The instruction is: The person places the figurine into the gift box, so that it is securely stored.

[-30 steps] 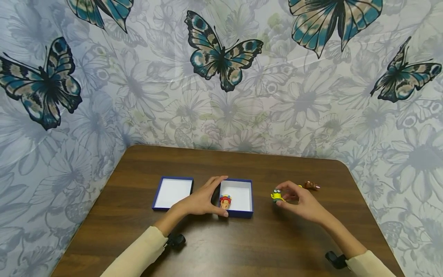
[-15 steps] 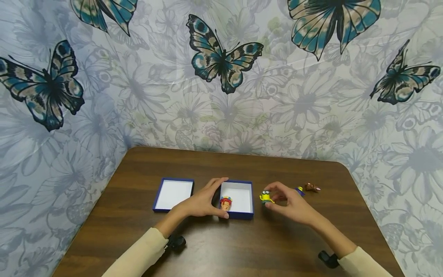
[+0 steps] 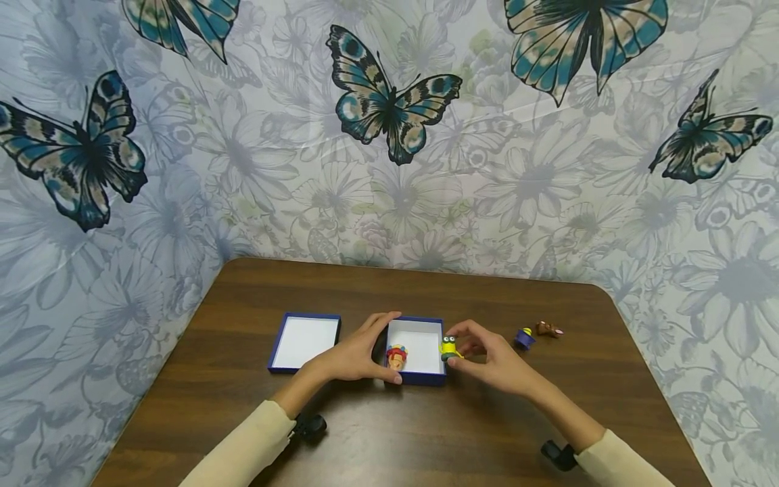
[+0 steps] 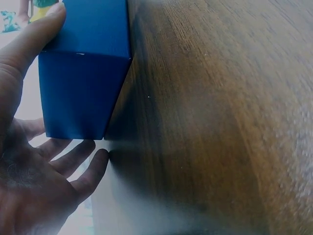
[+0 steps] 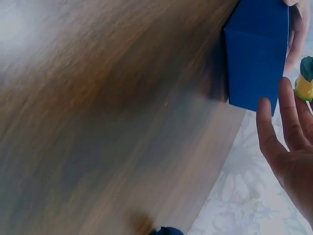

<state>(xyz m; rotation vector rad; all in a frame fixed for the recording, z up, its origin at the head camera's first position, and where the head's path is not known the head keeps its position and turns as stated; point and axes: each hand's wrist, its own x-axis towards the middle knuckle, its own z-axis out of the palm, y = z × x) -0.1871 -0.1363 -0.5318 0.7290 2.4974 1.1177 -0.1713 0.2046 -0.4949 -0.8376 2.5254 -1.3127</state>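
My left hand (image 3: pixel 353 355) holds an open blue box (image 3: pixel 422 380) at its left side, thumb on the front wall and fingertips at the back. The box's white inside bears a small toy figure (image 3: pixel 397 357) with a red top, at the front left. Between thumb and fingers, my right hand (image 3: pixel 496 360) pinches a yellow-and-green toy figure (image 3: pixel 449 348) with big eyes, upright at the box's right rim. In the right wrist view this figure (image 5: pixel 305 88) is cut by the frame edge, beside the blue box (image 5: pixel 257 68). The left wrist view has the thumb (image 4: pixel 41 32) on the box edge.
A blue-rimmed, white-lined box lid (image 3: pixel 304 341) lies left of my left hand. To the right lie a purple-and-yellow toy figure (image 3: pixel 525 339) and a brown toy figure (image 3: pixel 549 329). All rest on a brown wooden table (image 3: pixel 389 433) before a butterfly-patterned backdrop.
My right hand has carried the yellow-and-green toy figure leftward to the box's right rim, uncovering the purple-and-yellow one. My left hand stays on the box.
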